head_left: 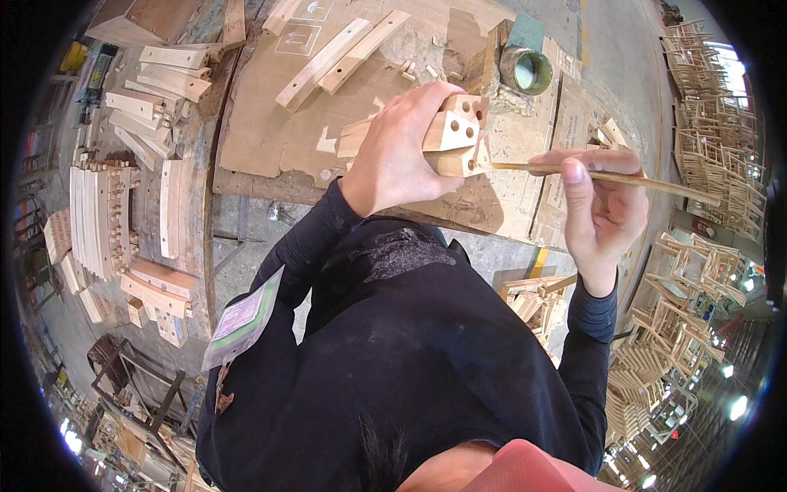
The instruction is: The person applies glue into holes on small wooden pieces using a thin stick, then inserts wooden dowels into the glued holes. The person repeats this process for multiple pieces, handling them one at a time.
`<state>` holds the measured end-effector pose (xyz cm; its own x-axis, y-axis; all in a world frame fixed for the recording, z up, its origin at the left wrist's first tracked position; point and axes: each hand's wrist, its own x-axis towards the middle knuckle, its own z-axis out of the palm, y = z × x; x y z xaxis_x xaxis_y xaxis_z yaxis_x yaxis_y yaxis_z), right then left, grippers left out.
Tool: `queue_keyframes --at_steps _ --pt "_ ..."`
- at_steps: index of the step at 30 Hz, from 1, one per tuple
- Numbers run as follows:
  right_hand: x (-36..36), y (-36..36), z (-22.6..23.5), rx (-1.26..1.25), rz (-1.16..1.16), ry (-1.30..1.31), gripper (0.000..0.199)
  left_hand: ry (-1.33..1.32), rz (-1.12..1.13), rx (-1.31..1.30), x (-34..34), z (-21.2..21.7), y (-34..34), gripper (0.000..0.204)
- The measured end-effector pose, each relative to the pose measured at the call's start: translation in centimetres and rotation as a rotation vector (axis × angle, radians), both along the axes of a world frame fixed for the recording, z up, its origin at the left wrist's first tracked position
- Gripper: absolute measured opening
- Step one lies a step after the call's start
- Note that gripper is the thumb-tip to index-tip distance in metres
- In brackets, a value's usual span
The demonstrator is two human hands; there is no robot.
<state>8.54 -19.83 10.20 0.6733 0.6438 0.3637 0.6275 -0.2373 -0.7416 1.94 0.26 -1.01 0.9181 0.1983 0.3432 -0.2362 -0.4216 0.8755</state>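
Head view shows the left hand (399, 148) closed around a bundle of short wooden blocks (456, 135), fingers wrapped over their near side so that only the drilled ends stick out to the right. Each end face carries round holes. The right hand (602, 205) pinches a thin wooden stick (623, 175) between thumb and fingers; the stick runs level, its left tip touching the end of the lowest block, its right end reaching well past the hand. The blocks sit just left of the right fingertips, held above the workbench (270, 131).

How many blocks are in the bundle cannot be told, since the left palm covers most of them. What coats the stick's tip is too small to make out. The person's black sleeves and torso fill the near middle and hide the near edge of the bench.

Far on the bench stands a round green-rimmed can (526, 71), beside two long drilled wooden slats (340, 56). Flat cardboard sheets (566, 123) with printed markings lie under the work, brown and rectangular. A pale rectangular tag (242, 316) with a green border hangs at the person's left arm. Stacks of curved wooden parts (102, 213) lie at the left, and wooden chair frames (705, 156) pile up at the right
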Motion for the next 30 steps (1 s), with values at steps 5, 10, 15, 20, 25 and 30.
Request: queue_keyframes --at_steps 5,10,15,20,25,30 --pt "0.4 0.6 0.0 0.161 -0.037 0.051 0.013 -0.020 0.011 0.008 0.1 -0.1 -0.2 0.072" --pt "1.1 1.4 -1.1 0.139 -0.006 0.010 0.013 -0.012 -0.009 -0.005 0.0 0.4 -0.3 0.073" --pt "1.9 1.3 -1.6 0.010 0.001 -0.115 0.012 -0.039 0.017 0.006 0.0 0.3 -0.4 0.072" --pt "1.7 1.8 -1.3 0.054 -0.011 -0.046 0.013 -0.044 0.004 0.011 0.0 0.3 -0.4 0.073" --pt "1.7 1.4 -0.8 -0.014 -0.033 -0.117 0.011 -0.013 -0.001 0.017 0.0 -0.1 -0.3 0.075" --pt "1.3 1.6 -0.7 0.064 -0.044 -0.050 0.009 -0.026 0.020 0.035 0.0 -0.1 -0.5 0.073"
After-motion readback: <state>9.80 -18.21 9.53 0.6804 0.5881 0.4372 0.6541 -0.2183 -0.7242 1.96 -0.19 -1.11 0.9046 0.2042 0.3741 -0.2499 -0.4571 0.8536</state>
